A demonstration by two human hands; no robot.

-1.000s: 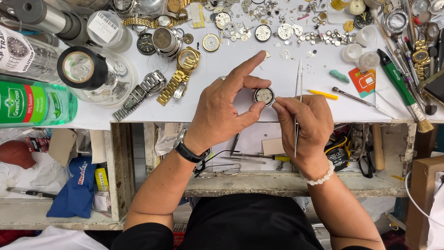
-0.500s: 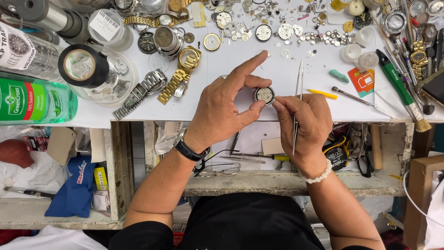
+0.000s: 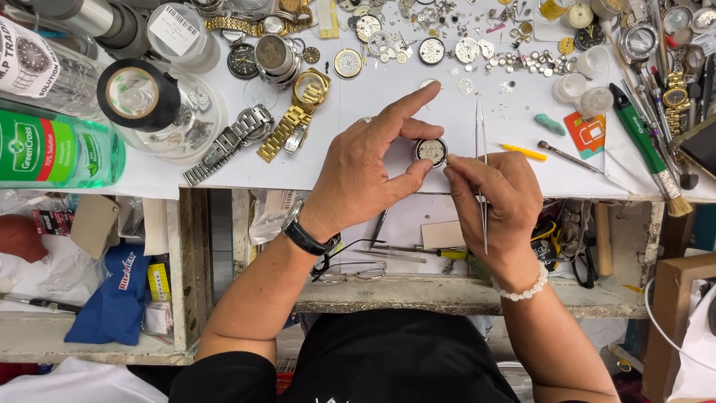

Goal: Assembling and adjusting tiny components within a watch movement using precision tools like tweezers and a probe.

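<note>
Head view: two hands work a small watch movement over a cluttered white bench.
White bench [image 3: 388,160] largest; left hand [image 3: 365,168] pinches the round watch movement [image 3: 431,151] at centre, unmoved over the last second; right hand [image 3: 492,198], at four o'clock, fingertips touching its rim, clamps upright tweezers [image 3: 481,160].

Far left: green bottle [image 3: 52,151], white-red label. Top: white barcode lid label [image 3: 173,30]. Right: small orange-red card [image 3: 584,133].

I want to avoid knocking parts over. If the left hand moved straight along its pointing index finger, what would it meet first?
Probably the small loose parts past the fingertip of the left hand; then the round movements beyond. Depth is unclear.
</note>
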